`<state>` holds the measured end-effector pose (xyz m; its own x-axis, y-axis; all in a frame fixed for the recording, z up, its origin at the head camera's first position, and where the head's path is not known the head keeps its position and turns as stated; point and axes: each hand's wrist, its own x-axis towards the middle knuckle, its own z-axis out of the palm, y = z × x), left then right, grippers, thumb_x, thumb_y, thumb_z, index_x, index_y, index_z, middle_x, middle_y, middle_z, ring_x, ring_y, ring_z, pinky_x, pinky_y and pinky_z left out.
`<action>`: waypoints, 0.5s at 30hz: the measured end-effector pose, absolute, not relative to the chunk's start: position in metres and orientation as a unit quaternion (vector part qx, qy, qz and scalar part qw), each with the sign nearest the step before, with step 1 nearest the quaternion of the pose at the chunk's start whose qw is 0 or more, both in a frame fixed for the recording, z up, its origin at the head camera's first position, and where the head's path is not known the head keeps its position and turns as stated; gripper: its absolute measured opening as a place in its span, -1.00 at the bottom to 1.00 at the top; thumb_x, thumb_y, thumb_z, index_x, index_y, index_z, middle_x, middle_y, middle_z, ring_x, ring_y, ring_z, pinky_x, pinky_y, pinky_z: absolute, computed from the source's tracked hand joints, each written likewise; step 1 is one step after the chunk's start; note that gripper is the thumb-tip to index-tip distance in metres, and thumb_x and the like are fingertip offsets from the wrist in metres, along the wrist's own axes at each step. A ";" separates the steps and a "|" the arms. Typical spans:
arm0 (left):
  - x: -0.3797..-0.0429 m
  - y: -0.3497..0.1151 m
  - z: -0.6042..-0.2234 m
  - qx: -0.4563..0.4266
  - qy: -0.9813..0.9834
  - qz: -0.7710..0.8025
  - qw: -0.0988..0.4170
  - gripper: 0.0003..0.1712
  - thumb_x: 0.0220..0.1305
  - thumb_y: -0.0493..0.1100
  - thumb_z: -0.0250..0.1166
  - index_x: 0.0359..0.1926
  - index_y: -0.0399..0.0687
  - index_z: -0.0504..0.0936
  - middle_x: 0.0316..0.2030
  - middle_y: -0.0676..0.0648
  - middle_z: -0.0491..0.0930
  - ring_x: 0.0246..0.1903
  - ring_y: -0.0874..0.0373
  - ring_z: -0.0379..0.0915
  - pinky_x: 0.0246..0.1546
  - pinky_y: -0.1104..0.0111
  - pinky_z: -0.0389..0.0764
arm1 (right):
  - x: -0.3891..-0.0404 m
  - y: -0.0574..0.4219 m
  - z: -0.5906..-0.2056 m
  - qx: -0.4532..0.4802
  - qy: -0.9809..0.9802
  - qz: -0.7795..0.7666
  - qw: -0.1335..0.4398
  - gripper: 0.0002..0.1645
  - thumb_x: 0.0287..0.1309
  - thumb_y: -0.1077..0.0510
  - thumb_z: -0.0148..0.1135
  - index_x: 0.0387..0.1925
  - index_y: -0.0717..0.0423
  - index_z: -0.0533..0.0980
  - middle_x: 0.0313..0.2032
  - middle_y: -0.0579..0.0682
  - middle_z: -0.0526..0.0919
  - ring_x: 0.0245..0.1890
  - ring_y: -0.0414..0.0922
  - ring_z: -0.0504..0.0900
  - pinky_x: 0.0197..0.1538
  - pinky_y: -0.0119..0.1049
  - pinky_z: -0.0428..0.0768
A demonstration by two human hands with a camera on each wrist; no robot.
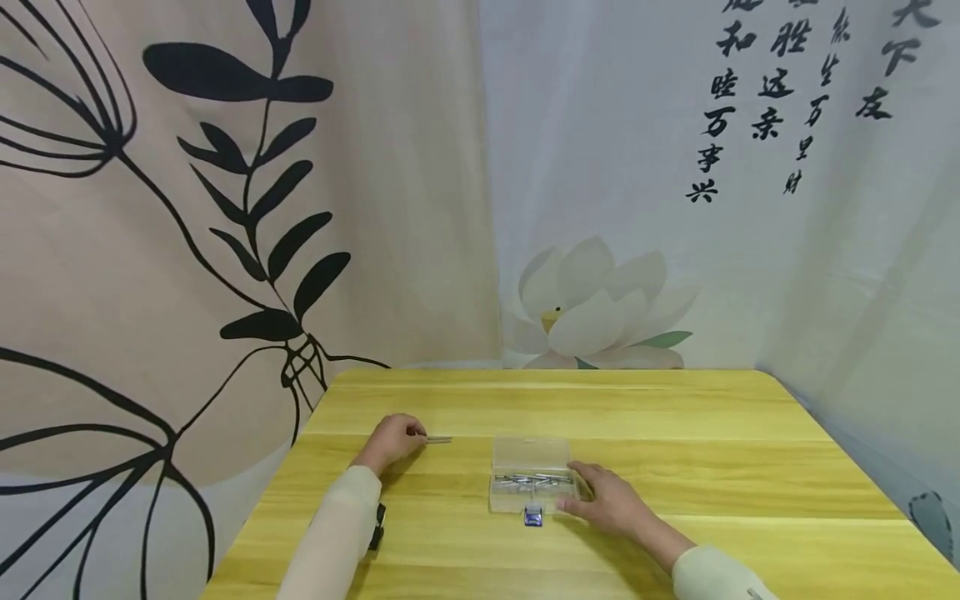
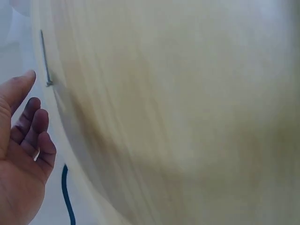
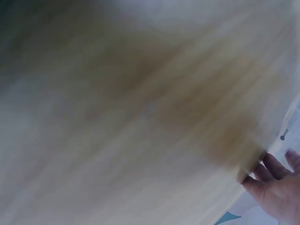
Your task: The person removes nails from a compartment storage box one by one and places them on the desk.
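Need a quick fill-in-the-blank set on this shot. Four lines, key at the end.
1. The lid of the clear box is ____, not shut.
2. The latch at the box's front is coloured ____.
3. As the person sees it, the right hand is at the box's ____ end.
4. Near the left hand, a thin screw lies on the wooden ____.

Missing words: open; blue; right; table.

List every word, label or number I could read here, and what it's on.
Black writing on the curtain, columns left to right:
"和睦万事兴", character above cut off.
"胜远亲", character above cut off.
"生万里财", character above unclear.
"下友", character above cut off.
Blue clasp on the clear box: too small to tell.
Right sleeve: small mark, unreadable.
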<state>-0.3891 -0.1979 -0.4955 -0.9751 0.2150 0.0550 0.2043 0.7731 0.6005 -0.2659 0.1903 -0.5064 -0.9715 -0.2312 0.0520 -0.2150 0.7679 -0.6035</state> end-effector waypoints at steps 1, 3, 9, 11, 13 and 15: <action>-0.388 -0.196 -0.494 0.112 0.940 0.323 0.012 -0.95 0.31 -0.21 0.36 -0.30 -0.06 0.73 -0.36 0.02 0.55 -0.36 0.11 0.40 -0.29 0.20 0.47 | -0.265 0.190 -0.506 -0.118 0.940 -0.320 0.014 -0.07 0.11 -0.29 0.38 0.35 0.17 0.39 0.21 0.34 0.47 0.19 0.33 0.44 0.16 0.26 0.40; -0.386 -0.192 -0.491 0.125 0.936 0.330 0.009 -0.95 0.31 -0.22 0.36 -0.29 -0.07 0.74 -0.35 0.03 0.56 -0.34 0.12 0.41 -0.28 0.20 0.48 | -0.265 0.190 -0.506 -0.118 0.940 -0.319 0.014 -0.07 0.11 -0.29 0.38 0.35 0.18 0.38 0.22 0.34 0.47 0.20 0.33 0.44 0.17 0.26 0.39; -0.384 -0.173 -0.482 0.170 0.919 0.356 0.004 -0.90 0.32 -0.22 0.34 -0.21 -0.14 0.74 -0.29 0.03 0.60 -0.28 0.15 0.47 -0.20 0.18 0.53 | -0.264 0.190 -0.504 -0.116 0.942 -0.316 0.015 -0.07 0.12 -0.27 0.38 0.35 0.18 0.38 0.23 0.34 0.46 0.22 0.34 0.41 0.19 0.26 0.37; -0.382 -0.166 -0.479 0.186 0.912 0.365 0.009 -0.87 0.34 -0.23 0.32 -0.17 -0.19 0.72 -0.28 0.03 0.60 -0.28 0.16 0.49 -0.21 0.20 0.55 | -0.264 0.190 -0.504 -0.117 0.941 -0.316 0.015 -0.08 0.12 -0.27 0.38 0.35 0.19 0.38 0.22 0.34 0.46 0.22 0.34 0.41 0.20 0.26 0.36; -0.380 -0.159 -0.475 0.196 0.905 0.376 0.019 -0.85 0.35 -0.23 0.31 -0.14 -0.22 0.71 -0.29 0.02 0.61 -0.30 0.15 0.50 -0.24 0.22 0.57 | -0.265 0.190 -0.504 -0.120 0.941 -0.315 0.015 -0.07 0.13 -0.27 0.38 0.35 0.20 0.38 0.22 0.34 0.46 0.22 0.33 0.41 0.20 0.25 0.36; -0.378 -0.152 -0.472 0.205 0.899 0.387 0.028 -0.82 0.37 -0.23 0.29 -0.10 -0.25 0.70 -0.28 0.01 0.61 -0.30 0.14 0.50 -0.26 0.23 0.57 | -0.266 0.190 -0.505 -0.124 0.941 -0.314 0.012 -0.07 0.13 -0.27 0.37 0.35 0.21 0.38 0.22 0.34 0.47 0.22 0.33 0.42 0.20 0.25 0.36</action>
<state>-0.3782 -0.1518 -0.4717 -0.9146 0.3899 0.1074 0.3461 0.6171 0.7067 -0.2659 0.1897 -0.5046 -0.9691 -0.2406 0.0541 -0.2249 0.7725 -0.5939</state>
